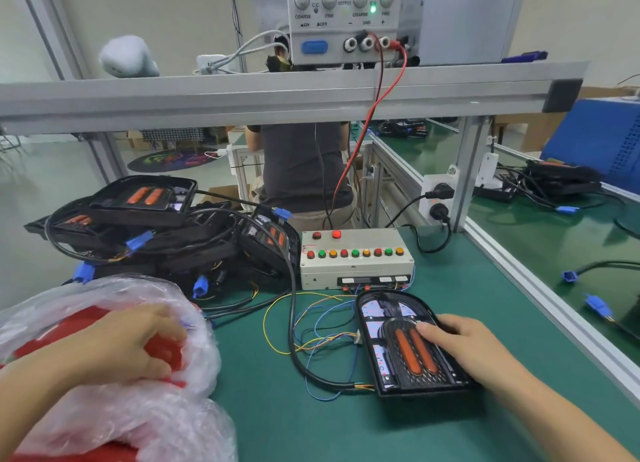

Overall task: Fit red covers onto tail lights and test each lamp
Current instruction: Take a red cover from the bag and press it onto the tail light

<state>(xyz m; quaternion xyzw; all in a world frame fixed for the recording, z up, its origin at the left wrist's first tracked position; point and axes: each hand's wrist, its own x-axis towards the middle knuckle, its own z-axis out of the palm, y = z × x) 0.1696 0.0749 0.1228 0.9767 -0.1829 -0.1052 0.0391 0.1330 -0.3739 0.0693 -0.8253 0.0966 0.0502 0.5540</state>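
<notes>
- Green bench mat [311,423]: covers the work surface under every item below.
- Plastic bag [138,375]: clear and crinkled, at the near left corner, with red covers [166,352] showing through it.
- Pile of tail lights [156,226]: black housings with orange strips, tangled cables and blue plugs, far left of the mat, just behind the bag.
- Power supply [343,18]: grey, on the shelf rail above; green lamp lit, red leads running down from it toward the bench.
- Test box [356,264]: beige, centre of the mat, with a row of red, green and amber buttons on top.
- Tail light [408,347]: black housing, no cover fitted, lying flat just in front of the test box; thin coloured wires trail from its left side.
- Right hand [464,347]: resting on the tail light's right edge, fingers fairly straight, fingertips at the orange strips.
- Left hand [117,340]: inside the bag's mouth, fingers curled round a red cover.
</notes>
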